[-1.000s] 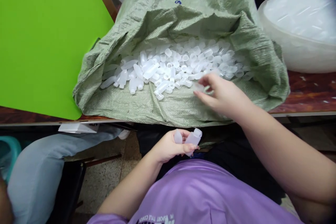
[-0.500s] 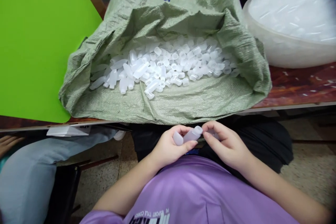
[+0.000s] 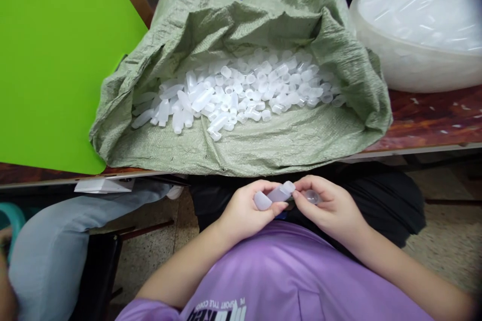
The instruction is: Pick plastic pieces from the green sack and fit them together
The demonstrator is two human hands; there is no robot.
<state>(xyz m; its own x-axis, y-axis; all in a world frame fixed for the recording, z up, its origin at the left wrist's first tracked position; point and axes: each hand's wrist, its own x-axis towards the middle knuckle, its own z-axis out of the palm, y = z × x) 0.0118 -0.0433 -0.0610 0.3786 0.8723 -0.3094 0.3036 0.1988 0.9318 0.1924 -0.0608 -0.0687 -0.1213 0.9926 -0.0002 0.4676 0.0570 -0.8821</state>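
My left hand point(image 3: 243, 210) is closed around a small frosted plastic bottle point(image 3: 277, 194), its neck pointing right. A second frosted plastic piece point(image 3: 262, 201) with a rounded end sticks out of the same hand. My right hand point(image 3: 333, 203) has thumb and index finger pinched at the bottle's neck end. A clear, round-ended plastic piece point(image 3: 312, 196) sits within the curled fingers of that hand. Both hands are above my lap, just in front of the table edge. Beyond them an open green woven sack point(image 3: 256, 153) holds a heap of small translucent plastic pieces point(image 3: 233, 93).
At the right, a large translucent bowl point(image 3: 414, 67) is piled with clear plastic pieces. A bright green board point(image 3: 56, 60) covers the table's left side. Another person's leg in jeans point(image 3: 48, 256) is at lower left, beside a dark stool point(image 3: 98, 266).
Both hands have shifted slightly right in view, still together at the bottle. More of the clear piece in my right hand shows. The view itself has moved a little.
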